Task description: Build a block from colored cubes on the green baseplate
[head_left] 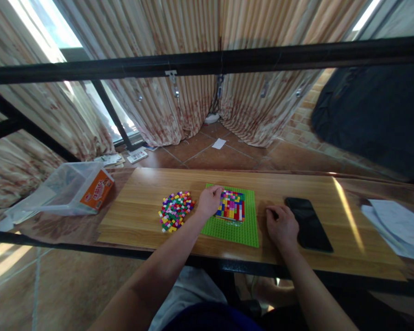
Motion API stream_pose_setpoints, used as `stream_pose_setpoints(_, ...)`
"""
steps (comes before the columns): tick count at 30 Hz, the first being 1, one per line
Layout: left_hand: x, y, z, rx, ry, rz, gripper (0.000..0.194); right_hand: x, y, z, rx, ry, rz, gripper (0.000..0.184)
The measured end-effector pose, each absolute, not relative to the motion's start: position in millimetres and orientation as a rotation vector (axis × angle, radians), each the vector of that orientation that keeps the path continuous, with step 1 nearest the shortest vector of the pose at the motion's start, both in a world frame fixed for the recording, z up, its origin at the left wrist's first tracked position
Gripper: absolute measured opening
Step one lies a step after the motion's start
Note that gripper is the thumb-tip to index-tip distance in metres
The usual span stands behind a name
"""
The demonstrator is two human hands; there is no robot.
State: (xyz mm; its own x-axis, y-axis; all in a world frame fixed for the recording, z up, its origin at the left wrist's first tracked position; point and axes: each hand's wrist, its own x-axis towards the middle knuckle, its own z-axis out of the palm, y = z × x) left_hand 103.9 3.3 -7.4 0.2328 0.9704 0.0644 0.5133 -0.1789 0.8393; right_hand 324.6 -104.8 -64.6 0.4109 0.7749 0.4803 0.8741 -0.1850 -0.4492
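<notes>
A green studded baseplate [250, 220] lies on the wooden board, bearing a block of multicoloured toy bricks [232, 206]. My left hand [210, 201] reaches over the plate to the upper left corner of the block. Its fingers are pinched together, and whatever is between them is too small or hidden to make out. Left of the plate is a loose pile of small coloured bricks [175, 210]. My right hand [283, 226] rests loosely curled on the board, between the baseplate and a black phone or tablet [310, 224], with nothing visible in its fingers.
A clear plastic bin [69, 184] with an orange label stands at the left end. White papers [396, 225] lie at the right end. A black metal rail [200, 63] crosses beyond the board, before striped curtains [179, 27]. A dark covered shape [376, 115] stands at right.
</notes>
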Motion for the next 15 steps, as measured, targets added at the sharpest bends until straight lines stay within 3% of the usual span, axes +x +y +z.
stream_pose_setpoints(15,107.9,1.2,-13.3,1.746,1.380,0.876,0.028,326.4,-105.2,-65.6,-1.979,-1.414,-0.197,0.024)
